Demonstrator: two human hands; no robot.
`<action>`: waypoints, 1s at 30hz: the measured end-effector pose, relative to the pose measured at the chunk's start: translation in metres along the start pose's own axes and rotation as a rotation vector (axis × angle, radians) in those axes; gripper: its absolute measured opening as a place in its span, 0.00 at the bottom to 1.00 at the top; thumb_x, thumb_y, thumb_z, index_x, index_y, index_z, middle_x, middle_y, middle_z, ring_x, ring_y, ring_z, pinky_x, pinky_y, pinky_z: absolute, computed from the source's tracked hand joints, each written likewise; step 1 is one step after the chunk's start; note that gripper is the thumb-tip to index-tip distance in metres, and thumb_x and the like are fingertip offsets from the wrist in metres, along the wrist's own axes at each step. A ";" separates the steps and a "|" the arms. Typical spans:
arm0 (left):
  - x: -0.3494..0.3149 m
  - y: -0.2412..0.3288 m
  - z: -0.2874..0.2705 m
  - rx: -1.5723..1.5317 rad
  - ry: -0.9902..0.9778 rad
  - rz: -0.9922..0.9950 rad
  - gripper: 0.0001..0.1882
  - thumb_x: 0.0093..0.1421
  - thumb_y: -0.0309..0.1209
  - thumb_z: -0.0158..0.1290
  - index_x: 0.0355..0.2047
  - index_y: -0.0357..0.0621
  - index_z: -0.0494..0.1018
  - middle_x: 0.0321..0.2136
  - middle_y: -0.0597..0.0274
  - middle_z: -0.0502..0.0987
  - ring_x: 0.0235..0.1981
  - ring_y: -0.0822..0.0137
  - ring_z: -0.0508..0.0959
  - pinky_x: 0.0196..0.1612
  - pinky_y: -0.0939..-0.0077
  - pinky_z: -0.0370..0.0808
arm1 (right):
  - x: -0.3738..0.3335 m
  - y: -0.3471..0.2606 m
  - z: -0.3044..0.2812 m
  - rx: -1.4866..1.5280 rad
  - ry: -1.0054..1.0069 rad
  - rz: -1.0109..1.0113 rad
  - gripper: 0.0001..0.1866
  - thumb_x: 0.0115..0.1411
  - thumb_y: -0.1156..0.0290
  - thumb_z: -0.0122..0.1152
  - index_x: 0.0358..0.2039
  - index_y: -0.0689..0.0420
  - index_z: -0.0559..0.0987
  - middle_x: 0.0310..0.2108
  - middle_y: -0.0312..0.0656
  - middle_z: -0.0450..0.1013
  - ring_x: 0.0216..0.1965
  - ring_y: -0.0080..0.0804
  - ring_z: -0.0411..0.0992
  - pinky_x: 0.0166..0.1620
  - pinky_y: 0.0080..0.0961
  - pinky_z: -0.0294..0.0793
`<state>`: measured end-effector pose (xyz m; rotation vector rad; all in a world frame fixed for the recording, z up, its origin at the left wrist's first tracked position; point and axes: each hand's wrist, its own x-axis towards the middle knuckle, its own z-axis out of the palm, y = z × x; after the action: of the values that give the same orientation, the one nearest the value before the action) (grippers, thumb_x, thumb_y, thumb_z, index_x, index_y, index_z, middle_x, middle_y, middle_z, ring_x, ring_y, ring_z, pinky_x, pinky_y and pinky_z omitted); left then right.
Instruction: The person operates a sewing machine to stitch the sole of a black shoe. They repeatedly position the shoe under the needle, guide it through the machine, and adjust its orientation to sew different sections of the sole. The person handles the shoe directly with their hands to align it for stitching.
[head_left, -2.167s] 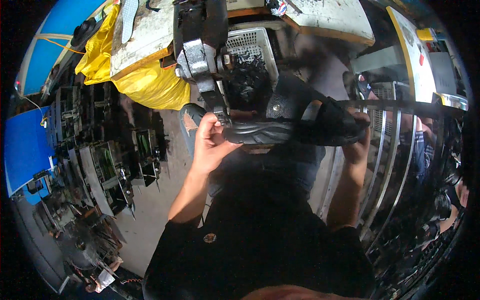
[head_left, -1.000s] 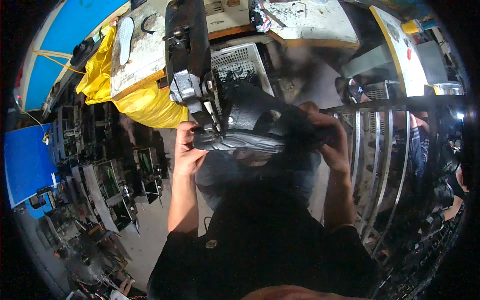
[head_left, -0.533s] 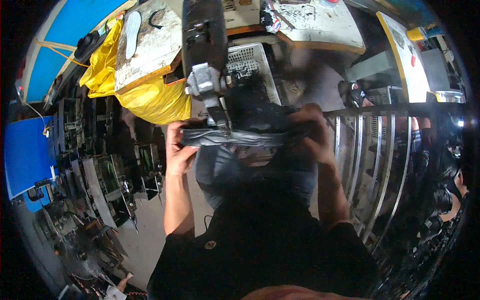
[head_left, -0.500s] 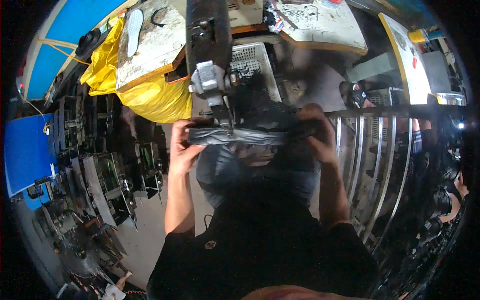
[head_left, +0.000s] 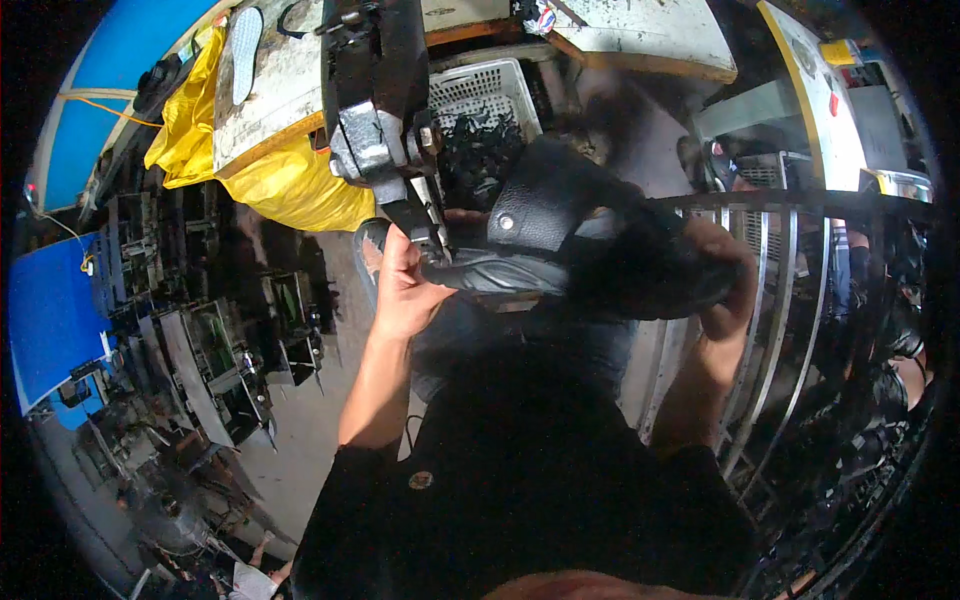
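Observation:
Between my hands is a black leather shoe upper (head_left: 545, 210) with a grained face, a silver rivet and a wrinkled, shiny edge toward me. My left hand (head_left: 405, 290) pinches its left end between thumb and fingers, close to the narrow metal tip of a dark machine arm (head_left: 370, 140). The tip comes down at or just beside the leather; contact cannot be made out. Around the right end of the upper my right hand (head_left: 725, 270) is closed, its fingers partly hidden by the dark material.
Beyond the machine arm stands a white plastic basket (head_left: 525, 95) with black scraps. A yellow bag (head_left: 300, 190) hangs by a worn white table (head_left: 280, 95) holding a pale insole (head_left: 246, 50). A metal rack (head_left: 770, 300) is at right, dark metal frames (head_left: 195, 370) at left.
The upper and both hands have moved right, the right hand farthest. The leather has turned so its riveted face shows. In the picture, the machine arm sits farther left.

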<state>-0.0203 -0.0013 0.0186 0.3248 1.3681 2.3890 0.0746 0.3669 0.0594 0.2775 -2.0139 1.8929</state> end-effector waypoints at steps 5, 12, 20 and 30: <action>-0.003 0.001 -0.004 -0.140 0.055 0.037 0.39 0.51 0.08 0.61 0.60 0.49 0.64 0.60 0.49 0.72 0.54 0.59 0.77 0.55 0.62 0.79 | 0.018 -0.013 0.023 0.101 -0.060 -0.002 0.25 0.54 0.62 0.70 0.48 0.64 0.76 0.45 0.52 0.75 0.49 0.47 0.73 0.55 0.44 0.69; -0.009 0.008 -0.010 -0.123 0.167 -0.007 0.35 0.50 0.08 0.61 0.55 0.46 0.65 0.50 0.61 0.74 0.49 0.67 0.77 0.50 0.71 0.77 | 0.025 -0.004 0.035 0.104 -0.086 0.014 0.25 0.54 0.66 0.69 0.50 0.65 0.76 0.46 0.53 0.74 0.51 0.46 0.72 0.58 0.43 0.68; -0.013 0.020 -0.022 0.022 0.281 -0.020 0.32 0.47 0.10 0.65 0.50 0.45 0.67 0.46 0.66 0.73 0.45 0.72 0.76 0.48 0.76 0.77 | 0.018 0.008 0.047 0.192 -0.078 0.145 0.26 0.51 0.73 0.62 0.52 0.66 0.75 0.51 0.52 0.74 0.55 0.43 0.71 0.61 0.40 0.66; -0.018 0.033 -0.041 0.052 0.215 0.091 0.32 0.49 0.11 0.64 0.51 0.44 0.65 0.55 0.49 0.76 0.54 0.60 0.77 0.56 0.66 0.77 | 0.022 0.038 0.065 0.141 -0.147 0.087 0.26 0.55 0.69 0.69 0.53 0.63 0.74 0.53 0.50 0.73 0.57 0.43 0.69 0.62 0.39 0.65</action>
<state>-0.0258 -0.0565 0.0266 0.1496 1.5422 2.5263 0.0318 0.3081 0.0304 0.3819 -2.0178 2.1298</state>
